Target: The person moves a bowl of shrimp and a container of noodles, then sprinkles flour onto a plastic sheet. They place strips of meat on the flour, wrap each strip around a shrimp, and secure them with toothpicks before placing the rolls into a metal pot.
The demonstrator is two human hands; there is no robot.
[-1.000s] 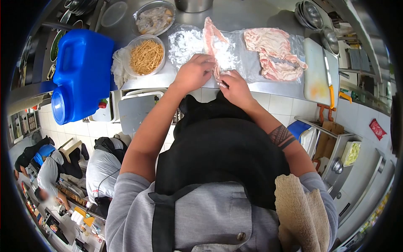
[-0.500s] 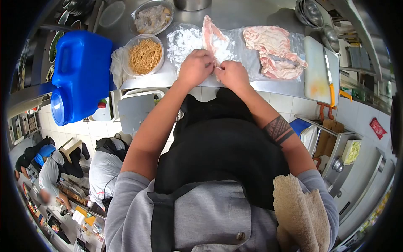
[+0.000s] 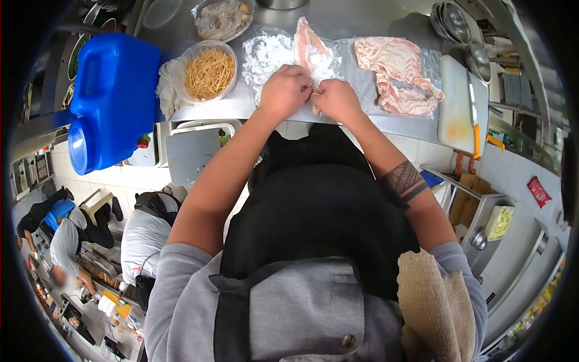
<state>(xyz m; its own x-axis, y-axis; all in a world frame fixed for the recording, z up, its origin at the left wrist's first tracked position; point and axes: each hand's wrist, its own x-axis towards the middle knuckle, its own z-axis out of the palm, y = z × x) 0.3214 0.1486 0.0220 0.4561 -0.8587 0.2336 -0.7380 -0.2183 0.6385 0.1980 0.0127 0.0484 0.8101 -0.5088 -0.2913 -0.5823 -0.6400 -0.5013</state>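
A thin strip of raw bacon-like meat [image 3: 308,43] lies lengthwise over white powder [image 3: 268,57] on a clear plastic sheet. Its near end runs in between my two hands. My left hand [image 3: 286,92] has its fingers bent and pressed together at that end. Thumb against fingers, my right hand [image 3: 338,98] pinches the same end from the other side. My knuckles hide the exact hold. Right of my hands, more raw meat slices [image 3: 392,60] lie on a second plastic sheet. A round tub of toothpicks [image 3: 209,73] stands to the left.
A bowl of pale raw pieces [image 3: 222,19] sits behind the tub. At far left is a large blue jug [image 3: 111,102]. A knife [image 3: 474,114] with a yellow handle rests on a cutting board [image 3: 455,102] at right, near metal bowls [image 3: 451,23]. Other people [image 3: 145,241] are at lower left.
Both hands stay pinched at the near end of the meat strip, with small finger shifts. The whole view has moved slightly; the strip still lies on the powder.
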